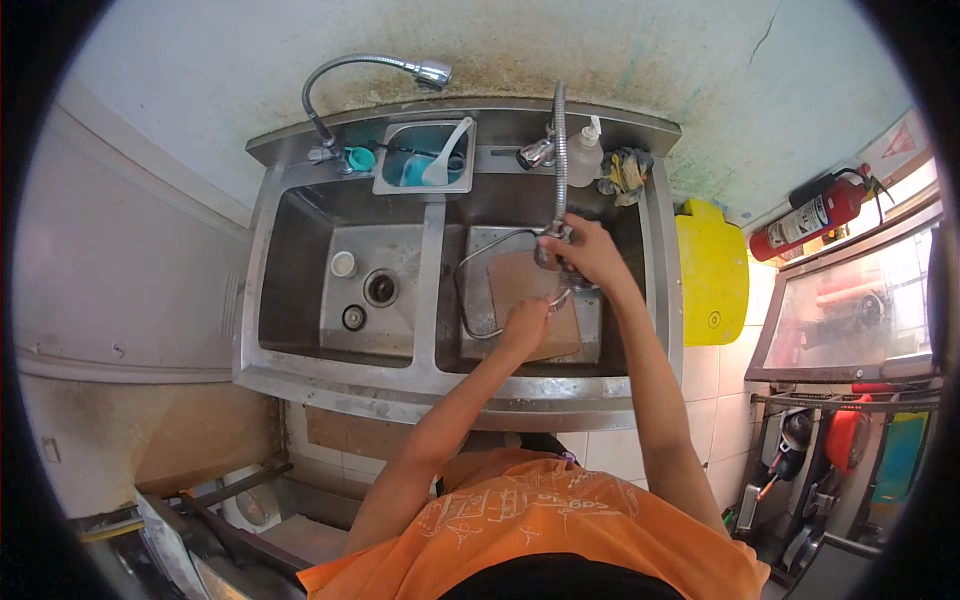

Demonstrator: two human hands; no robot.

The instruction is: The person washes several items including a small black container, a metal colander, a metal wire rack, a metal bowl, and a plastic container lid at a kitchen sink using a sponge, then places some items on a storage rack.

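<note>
My right hand grips the spray head of a flexible metal faucet over the right basin of a stainless steel sink. Just below it, my left hand is closed around a slim metal utensil that looks like a fork; its exact kind is unclear. Water seems to fall near the utensil. Beneath both hands a brown rectangular board lies in the basin, and a bent metal wire frame loops around its left side.
In the left basin are a white cup and a drain strainer. Behind stand a steel container with a white spatula, a soap dispenser, a crumpled cloth and a second faucet. A yellow bin is at right.
</note>
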